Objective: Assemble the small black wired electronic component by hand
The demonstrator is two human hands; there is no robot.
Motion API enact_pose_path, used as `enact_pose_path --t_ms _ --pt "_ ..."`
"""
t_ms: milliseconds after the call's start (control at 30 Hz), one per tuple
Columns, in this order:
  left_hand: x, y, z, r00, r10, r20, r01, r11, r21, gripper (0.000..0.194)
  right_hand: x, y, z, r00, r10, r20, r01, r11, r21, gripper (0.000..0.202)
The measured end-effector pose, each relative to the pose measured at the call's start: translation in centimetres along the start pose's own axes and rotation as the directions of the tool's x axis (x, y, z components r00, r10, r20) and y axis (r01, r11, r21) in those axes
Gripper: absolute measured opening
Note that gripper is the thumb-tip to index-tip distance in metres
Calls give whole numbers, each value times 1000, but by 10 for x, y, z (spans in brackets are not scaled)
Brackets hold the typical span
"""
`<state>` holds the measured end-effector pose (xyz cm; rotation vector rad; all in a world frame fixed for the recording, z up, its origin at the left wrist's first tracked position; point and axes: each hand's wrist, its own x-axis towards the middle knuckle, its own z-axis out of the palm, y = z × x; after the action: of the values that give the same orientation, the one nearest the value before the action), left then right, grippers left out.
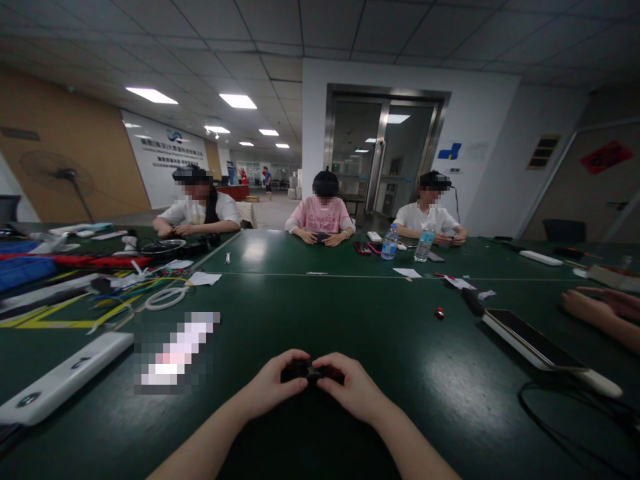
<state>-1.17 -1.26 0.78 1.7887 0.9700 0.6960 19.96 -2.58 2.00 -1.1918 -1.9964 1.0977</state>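
As L fingers (296, 386) & R fingers (331, 385) pinch blk item (312, 372), wht bar (75, 380) L, dark-screen device (535, 339) & cable (531, 417) R

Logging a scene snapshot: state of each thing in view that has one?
Left hand: closed on small black object
Right hand: closed on same object
Small black object: held between both hands
Blue-labelled water bottle: upright
Pale-labelled water bottle: upright
Touchscreen device: screen dark
White cable: coiled
Ceiling light: lit
Fan: spinning or not, unclear
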Motion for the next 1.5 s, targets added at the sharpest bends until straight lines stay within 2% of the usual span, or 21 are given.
enact_pose_path --t_ms 333,800,1000,1267,1500 --pt "-1 4 1 1000 -24 0 24 1000 10 40 -2 -5 -3 1000 17 19 -17 999 -28 28" --pt "-1 11 3 999 21 -28 -18 996 90 40 2 6 3 1000 16 -20 -16 1000 -9 37" --pt "-1 8 3 1000 -11 7 10 995 101 41 -1 -3 0 1000 20 -14 -21 998 -56 33" --pt "-1 5 4 1000 -2 -20 5 989 147 41 0 -6 1 999 30 -15 -31 994 -107 27" --pt "2 0 8 994 75 -75 -54 967 249 40 2 0 2 999 34 -34 -39 988 -147 21"
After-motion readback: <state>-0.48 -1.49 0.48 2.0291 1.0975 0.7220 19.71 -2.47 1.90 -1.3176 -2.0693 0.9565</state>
